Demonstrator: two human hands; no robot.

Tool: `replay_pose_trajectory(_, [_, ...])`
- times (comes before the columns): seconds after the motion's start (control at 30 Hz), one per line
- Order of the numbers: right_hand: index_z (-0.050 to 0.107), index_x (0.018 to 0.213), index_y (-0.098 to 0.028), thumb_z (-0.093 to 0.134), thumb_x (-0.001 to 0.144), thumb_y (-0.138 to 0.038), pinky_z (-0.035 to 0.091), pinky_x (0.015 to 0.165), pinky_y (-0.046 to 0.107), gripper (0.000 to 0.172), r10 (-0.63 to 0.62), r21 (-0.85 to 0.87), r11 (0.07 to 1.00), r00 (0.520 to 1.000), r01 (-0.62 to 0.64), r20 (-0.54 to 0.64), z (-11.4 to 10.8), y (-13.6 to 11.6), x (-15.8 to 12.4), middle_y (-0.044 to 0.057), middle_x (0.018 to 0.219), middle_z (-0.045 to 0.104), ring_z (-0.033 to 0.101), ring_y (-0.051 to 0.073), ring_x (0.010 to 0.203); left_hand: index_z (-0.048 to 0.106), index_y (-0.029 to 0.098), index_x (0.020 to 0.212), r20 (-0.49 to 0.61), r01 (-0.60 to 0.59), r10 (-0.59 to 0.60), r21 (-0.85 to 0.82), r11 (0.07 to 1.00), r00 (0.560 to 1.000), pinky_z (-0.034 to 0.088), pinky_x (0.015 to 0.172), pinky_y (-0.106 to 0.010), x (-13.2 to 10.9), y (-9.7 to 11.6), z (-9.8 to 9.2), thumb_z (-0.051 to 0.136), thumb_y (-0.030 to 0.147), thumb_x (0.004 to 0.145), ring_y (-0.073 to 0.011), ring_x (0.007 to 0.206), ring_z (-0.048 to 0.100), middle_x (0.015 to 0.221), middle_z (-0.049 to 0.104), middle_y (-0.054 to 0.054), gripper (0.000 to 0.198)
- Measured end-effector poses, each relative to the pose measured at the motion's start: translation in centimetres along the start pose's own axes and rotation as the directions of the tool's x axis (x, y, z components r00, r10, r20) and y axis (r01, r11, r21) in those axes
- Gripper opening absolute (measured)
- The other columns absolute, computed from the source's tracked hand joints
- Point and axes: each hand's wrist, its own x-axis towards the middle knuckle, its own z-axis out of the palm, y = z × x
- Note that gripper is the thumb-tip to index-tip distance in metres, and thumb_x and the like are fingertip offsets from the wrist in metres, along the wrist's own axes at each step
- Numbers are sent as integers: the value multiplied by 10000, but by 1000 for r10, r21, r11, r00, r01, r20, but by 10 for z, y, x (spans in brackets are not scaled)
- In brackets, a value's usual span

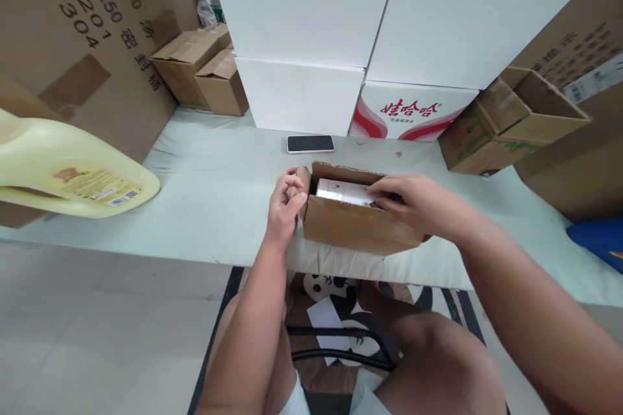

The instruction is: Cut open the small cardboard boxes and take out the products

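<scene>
A small brown cardboard box (355, 227) lies open on the pale table (204, 188) right in front of me. Inside it sits a white item (343, 191), only its top showing. My left hand (285, 207) is closed on the box's left end flap, thumb and fingers pinching it. My right hand (413, 204) reaches over the box's right side with fingers curled onto the white item.
A black phone (310, 143) lies behind the box. A large pale yellow jug (73, 175) lies on its side at the left. White cartons (341, 39) and brown boxes (511, 123) line the back and right. A blue thing (598, 240) sits far right.
</scene>
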Motion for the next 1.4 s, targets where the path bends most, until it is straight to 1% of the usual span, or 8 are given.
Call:
replay_pose_trajectory(0.2, [643,1399,-303,816,666,-432,542,773,378,764,-81,-128,986,979,106,185,3,30,23,76,1269,729,702,315,1032,385,230,694,5,225,-225,-23,974,974,285,561,-270,2,19,-4,718,378,747,-112,578,322,650,336,49,369])
replay_pose_trajectory(0.5, [686,1260,-226,723,728,-378,521,763,377,554,-54,-411,898,969,153,243,2,7,26,119,1077,717,690,297,929,284,223,517,27,272,-271,-51,961,962,160,499,-269,1,17,-6,635,316,747,-88,519,237,529,244,45,429])
replay_pose_trajectory(0.67, [654,1372,-227,821,650,-472,550,861,458,780,-187,-178,970,976,166,-109,-60,-3,8,137,1254,691,661,332,1075,423,212,563,-68,263,-285,-229,937,956,302,494,-234,3,17,-5,740,424,748,-88,526,364,550,377,44,424])
replay_pose_trajectory(0.8, [696,1333,-326,863,664,-509,544,942,485,714,-102,169,956,810,241,-578,-77,-3,-19,83,1249,714,670,308,1108,464,214,624,-308,162,-293,-386,908,905,361,489,-216,9,28,-15,763,523,701,-100,550,457,591,447,34,437])
replay_pose_trajectory(0.9, [755,1166,-331,761,709,-483,577,913,544,481,225,507,827,684,243,-694,-42,7,-38,78,1197,734,703,350,1088,469,217,666,-505,47,-252,-383,922,825,374,507,-220,13,35,-28,743,519,699,-125,613,532,633,484,22,410])
replay_pose_trajectory(1.03, [724,1169,-307,524,838,-515,635,781,515,439,579,835,538,669,116,-466,42,32,-58,91,1272,727,696,361,1185,447,222,713,-647,-6,-222,-330,944,729,417,586,-247,19,33,-45,653,496,767,-137,662,559,668,468,27,347])
replay_pose_trajectory(1.2, [604,1365,-286,440,954,-500,653,849,447,492,627,966,217,739,138,-246,128,49,-64,84,1418,664,694,266,1211,322,237,663,-712,-53,-108,-200,978,694,313,514,-236,21,31,-54,639,516,837,-90,511,363,592,291,71,457])
replay_pose_trajectory(1.4, [629,1261,-293,448,962,-562,645,873,428,441,559,988,-102,828,113,-37,149,42,-53,69,1333,702,713,236,1138,236,213,507,-586,-370,422,215,904,691,265,523,-299,-16,41,-12,604,725,835,-119,503,212,527,178,41,711])
